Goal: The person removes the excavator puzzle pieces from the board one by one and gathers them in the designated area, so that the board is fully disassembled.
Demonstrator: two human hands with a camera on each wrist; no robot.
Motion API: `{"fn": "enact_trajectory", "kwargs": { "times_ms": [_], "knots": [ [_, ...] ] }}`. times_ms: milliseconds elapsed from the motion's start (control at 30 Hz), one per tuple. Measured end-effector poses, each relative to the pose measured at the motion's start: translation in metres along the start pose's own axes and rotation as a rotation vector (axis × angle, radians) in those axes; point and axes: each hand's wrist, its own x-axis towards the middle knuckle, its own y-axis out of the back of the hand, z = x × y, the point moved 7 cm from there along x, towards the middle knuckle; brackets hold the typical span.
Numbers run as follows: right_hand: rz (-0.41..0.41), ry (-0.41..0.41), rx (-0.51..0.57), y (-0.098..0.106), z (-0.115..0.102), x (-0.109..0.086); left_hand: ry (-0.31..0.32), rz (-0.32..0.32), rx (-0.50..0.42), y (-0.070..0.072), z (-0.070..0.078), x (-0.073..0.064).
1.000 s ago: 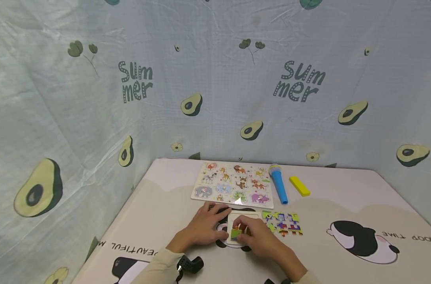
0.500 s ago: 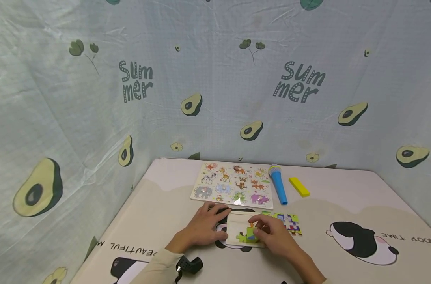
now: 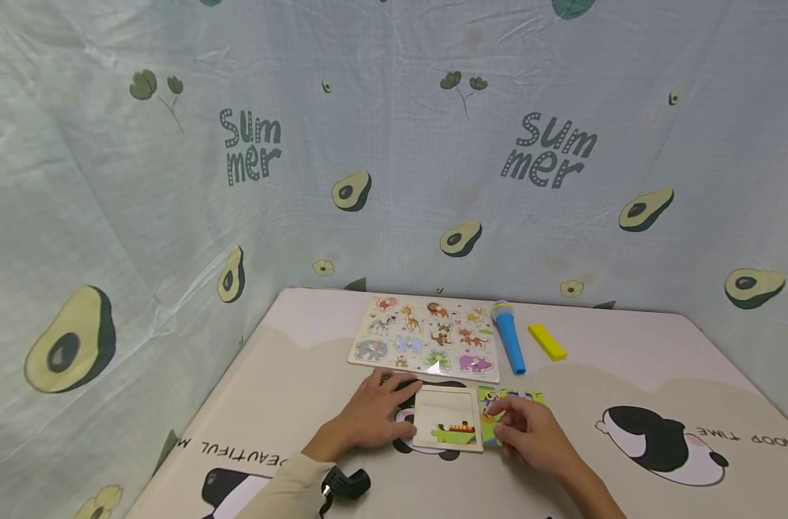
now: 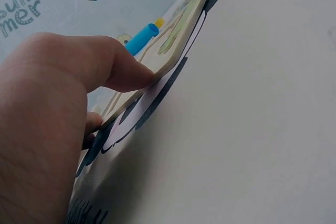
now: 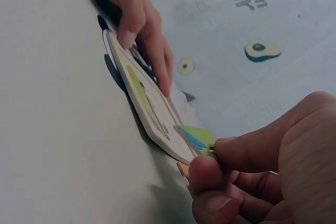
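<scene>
Pinching a green piece (image 5: 198, 137), the right hand (image 3: 530, 434) curls; the left hand (image 3: 373, 412) lies spread against the tray (image 3: 444, 405).

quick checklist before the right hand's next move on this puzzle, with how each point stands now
1. Left hand steadies the puzzle tray: ok, touching its left edge.
2. Right hand has the puzzle piece: ok, pinched by thumb and finger.
3. Bare space left in the tray: ok, placed pieces lie only along the near side.
4. Placed pieces fully seated: cannot tell.
5. Loose pieces all in sight: not ok, the right hand covers some.
6. Toy microphone clear of the tray: ok.
</scene>
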Motion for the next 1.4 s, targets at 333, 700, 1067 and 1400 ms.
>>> {"fn": "enact_trajectory", "kwargs": {
  "times_ms": [333,700,1067,1400],
  "knots": [
    [-0.027,-0.118,-0.041,-0.005,0.015,-0.003,-0.006,-0.001,-0.012,-0.002,0.001,-0.001],
    [0.133,-0.170,-0.189,-0.002,0.009,-0.004,-0.005,0.006,-0.008,0.000,0.002,0.000],
    [0.152,-0.102,-0.459,-0.005,0.002,-0.004,-0.023,0.025,0.010,0.003,0.005,-0.001],
    [0.174,-0.075,-0.427,-0.006,0.002,-0.004,-0.011,0.020,0.008,0.003,0.003,0.000]
  ]
}}
